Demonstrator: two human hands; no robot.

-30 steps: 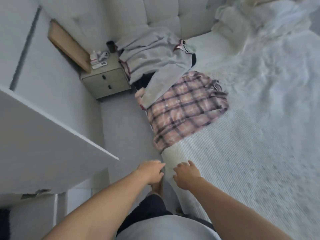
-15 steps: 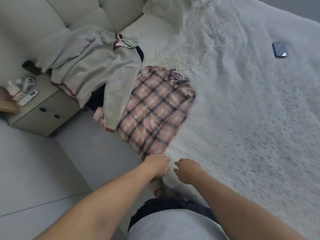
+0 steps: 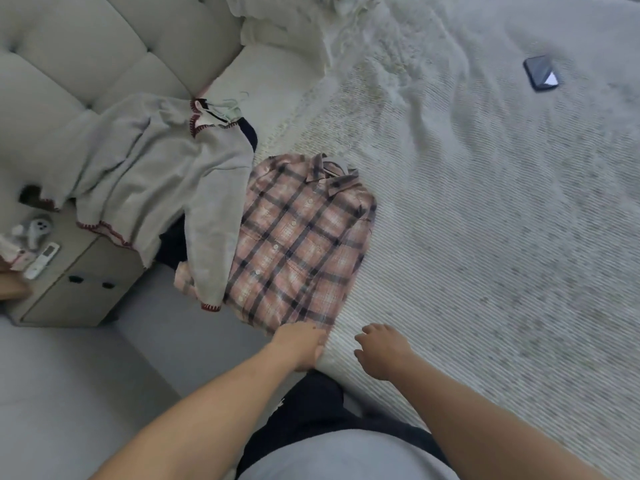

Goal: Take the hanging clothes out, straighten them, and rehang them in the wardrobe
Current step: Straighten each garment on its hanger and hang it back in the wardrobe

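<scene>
Roughly halfway I'd guess: plaid shirt (image 3: 298, 244) and grey sweater (image 3: 156, 174) are out on the bed (image 3: 485, 271), my left hand (image 3: 299, 344) touching the shirt hem, right hand (image 3: 384, 348) loosely open, nothing rehung yet.

There is only one view, from a camera on the person's head. It looks forward and steeply down, so the person's own body and both forearms fill the lower edge of the picture. The landmark is the bed (image 3: 485, 237), which the camera sees from its side edge, close and from above. The bed takes the right and middle of the picture. The padded headboard (image 3: 86, 53) is at the upper left, beyond the bed. The bedside cabinet (image 3: 79, 271) stands left of the bed, below the headboard. The wide lens bends the lines near the borders. No second view shares the scene.
</scene>
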